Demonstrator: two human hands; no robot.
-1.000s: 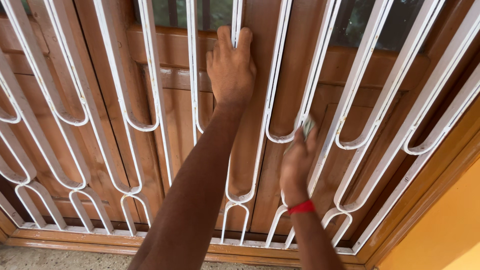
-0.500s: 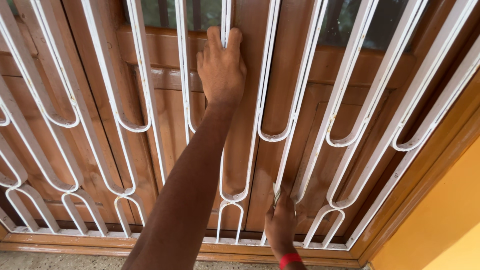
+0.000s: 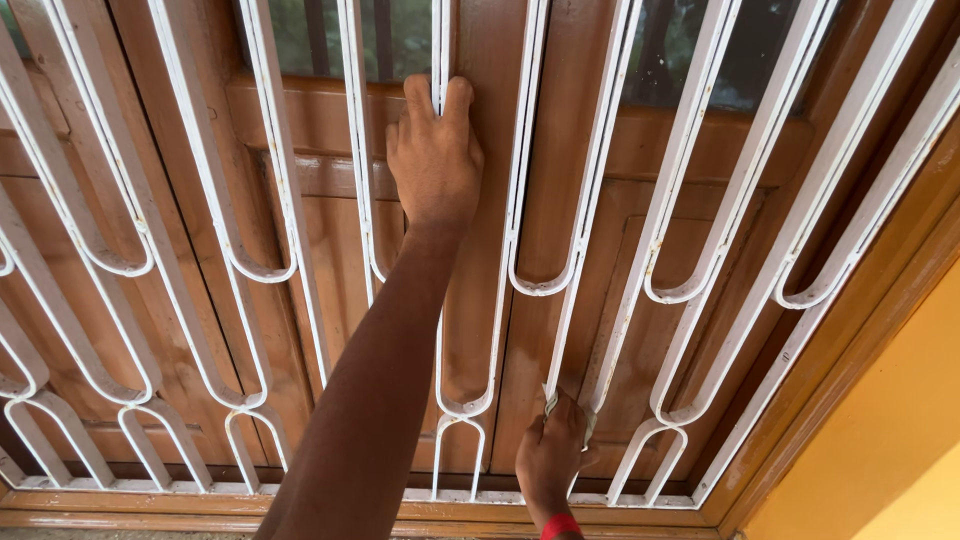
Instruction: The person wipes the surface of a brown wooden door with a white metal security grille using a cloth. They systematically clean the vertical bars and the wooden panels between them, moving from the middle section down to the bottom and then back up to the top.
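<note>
A white metal window grille (image 3: 600, 200) of long curved bars stands in front of brown wooden shutters (image 3: 560, 330). My left hand (image 3: 432, 150) reaches up and grips one of the upright bars near the top. My right hand (image 3: 551, 450) is low down, closed on a small folded greyish cloth (image 3: 552, 402) pressed against a bar near the grille's bottom. A red band sits on my right wrist (image 3: 558, 527).
Glass panes (image 3: 690, 50) show above the shutters. A brown wooden frame (image 3: 860, 350) borders the window at the right and bottom, beside a yellow-orange wall (image 3: 900, 450). A strip of stone floor lies at the bottom left.
My right hand with the cloth has slid down the bar from mid-height to near the bottom. My left hand keeps its grip; the view has shifted slightly.
</note>
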